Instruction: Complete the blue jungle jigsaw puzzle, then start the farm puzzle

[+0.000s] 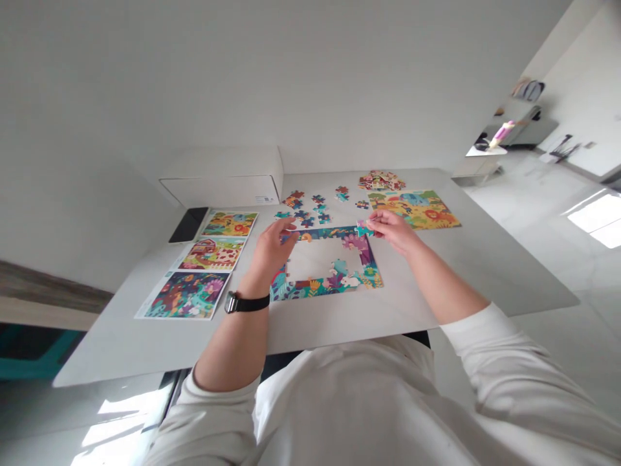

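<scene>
A partly built jigsaw puzzle [330, 281] lies on the white table [436, 304], its border joined and its middle bare. My left hand [272, 249], with a black watch on the wrist, rests over the puzzle's left edge, fingers curled and the thumb out toward the top left corner. My right hand [392, 230] pinches a teal puzzle piece [363, 228] at the puzzle's top right corner. Several loose pieces [310, 207] lie scattered just beyond the puzzle.
A finished yellow puzzle [417, 208] and a heap of pieces [381, 180] sit at the far right. Three picture cards [204, 268] lie in a column on the left, beside a black phone [188, 224]. A white box [223, 181] stands at the back left.
</scene>
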### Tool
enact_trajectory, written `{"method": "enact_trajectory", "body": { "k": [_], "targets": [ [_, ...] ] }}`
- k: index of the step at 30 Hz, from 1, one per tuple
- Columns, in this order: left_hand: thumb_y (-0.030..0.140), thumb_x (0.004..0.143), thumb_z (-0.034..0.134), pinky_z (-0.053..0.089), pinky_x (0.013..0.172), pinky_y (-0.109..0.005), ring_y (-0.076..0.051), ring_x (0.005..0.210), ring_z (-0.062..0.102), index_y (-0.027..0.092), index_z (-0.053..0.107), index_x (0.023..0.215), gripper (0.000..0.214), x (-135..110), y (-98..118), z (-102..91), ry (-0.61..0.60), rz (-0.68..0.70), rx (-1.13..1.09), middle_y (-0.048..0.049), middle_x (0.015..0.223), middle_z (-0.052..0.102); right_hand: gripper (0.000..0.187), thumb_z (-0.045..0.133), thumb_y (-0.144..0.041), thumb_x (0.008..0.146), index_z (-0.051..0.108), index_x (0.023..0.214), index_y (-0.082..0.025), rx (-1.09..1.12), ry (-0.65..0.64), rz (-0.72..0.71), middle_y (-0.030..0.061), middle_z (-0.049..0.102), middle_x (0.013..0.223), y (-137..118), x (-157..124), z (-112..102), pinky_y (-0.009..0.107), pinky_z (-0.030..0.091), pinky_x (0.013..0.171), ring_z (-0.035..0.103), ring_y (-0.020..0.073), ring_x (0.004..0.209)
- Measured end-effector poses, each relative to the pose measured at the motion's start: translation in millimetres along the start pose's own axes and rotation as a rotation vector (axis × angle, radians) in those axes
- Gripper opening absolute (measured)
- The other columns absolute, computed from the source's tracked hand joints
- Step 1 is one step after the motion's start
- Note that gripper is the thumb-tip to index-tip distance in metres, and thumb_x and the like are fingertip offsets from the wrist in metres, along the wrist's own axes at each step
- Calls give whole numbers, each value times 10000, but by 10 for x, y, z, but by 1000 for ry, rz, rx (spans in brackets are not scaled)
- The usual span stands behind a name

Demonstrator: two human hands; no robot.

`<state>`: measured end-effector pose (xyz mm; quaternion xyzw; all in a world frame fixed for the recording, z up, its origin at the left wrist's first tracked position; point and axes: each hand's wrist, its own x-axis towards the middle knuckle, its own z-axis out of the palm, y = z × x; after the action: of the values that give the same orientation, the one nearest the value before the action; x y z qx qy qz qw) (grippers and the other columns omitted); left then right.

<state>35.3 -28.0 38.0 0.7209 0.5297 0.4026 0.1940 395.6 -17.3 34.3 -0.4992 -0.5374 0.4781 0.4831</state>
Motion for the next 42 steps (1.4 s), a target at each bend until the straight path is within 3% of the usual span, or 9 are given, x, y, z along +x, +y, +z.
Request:
{"method": "enact_trajectory", "body": {
  "k": [3, 6, 9, 14, 25, 31, 42],
  "targets": [
    [322, 984, 652, 602, 927, -349, -215, 1013, 759, 206, 694, 1351, 387, 9, 291, 225, -96, 34, -106, -91, 1186, 792, 587, 960, -642, 614, 660, 942, -259, 59, 27, 12, -6, 740, 861, 55, -134, 105, 279, 520, 708, 679, 175, 833],
    [273, 956, 725, 578, 1039, -393, -250, 1163, 733, 234, 693, 1334, 382, 8, 574, 423, -175, 224, -8, -89, 1290, 759, 596, 941, -681, 599, 649, 916, -269, 29, 10, 15, -17, 717, 824, 107, -176, 209, 306, 536, 706, 666, 183, 789],
    [237, 899, 814, 541, 1129, -463, -306, 1301, 672, 234, 654, 1354, 483, -19, 697, 585, -218, 365, 78, -112, 1371, 708, 592, 922, -712, 617, 648, 910, -277, -7, -52, 2, -15, 716, 817, 127, -210, 271, 333, 548, 718, 664, 196, 775],
    [178, 906, 810, 554, 1096, -440, -280, 1253, 683, 225, 626, 1311, 447, -85, 562, 761, -228, 419, 43, -109, 1295, 716, 573, 904, -726, 664, 669, 922, -271, -28, -102, -1, -5, 738, 826, 156, -270, 299, 320, 526, 709, 657, 187, 764],
    [178, 910, 798, 554, 1115, -467, -295, 1296, 675, 227, 632, 1355, 477, -129, 535, 776, -276, 414, 57, -120, 1333, 725, 518, 940, -636, 683, 710, 934, -245, 18, -127, -6, 13, 761, 829, 178, -287, 311, 312, 551, 710, 687, 187, 774],
    [227, 942, 798, 565, 1099, -436, -274, 1246, 712, 221, 650, 1346, 430, -142, 505, 811, -246, 374, 45, -111, 1347, 746, 384, 840, -577, 792, 734, 973, -255, -26, -122, -18, 19, 786, 896, 219, -259, 263, 324, 566, 751, 688, 187, 797],
    [268, 979, 747, 583, 1064, -437, -282, 1195, 731, 236, 712, 1318, 342, -159, 451, 853, -303, 380, 115, -107, 1309, 764, 219, 646, -369, 876, 745, 1028, -245, -243, 51, -66, 32, 808, 972, 241, -178, 97, 338, 569, 815, 717, 200, 848]
  ]
}}
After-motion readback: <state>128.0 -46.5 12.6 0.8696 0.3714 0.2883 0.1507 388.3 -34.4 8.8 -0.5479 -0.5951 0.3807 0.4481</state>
